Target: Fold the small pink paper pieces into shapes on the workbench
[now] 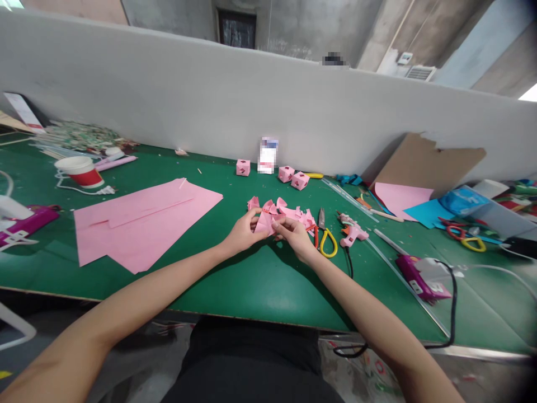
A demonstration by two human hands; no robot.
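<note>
Between my two hands is a folded piece of pink paper [264, 224], held just above the green table. My left hand [244, 230] grips its left side with thumb and fingers. On the other side my right hand [292, 235] pinches its right edge. Small cut pink paper pieces [300, 214] lie in a heap right behind the hands. Scissors [327, 238] with yellow and red handles rest beside my right hand. Farther back sit pink paper cubes with dark openings: one on the left [243, 167] and two on the right [293, 177].
Large pink paper sheets [151, 229] cover the left of the green table [260, 291]. At the right lie a pink glue gun [352, 230], a purple power strip [422, 280] and its black cable. A paper cup [79, 171] stands far left. A grey partition [188, 95] closes the back.
</note>
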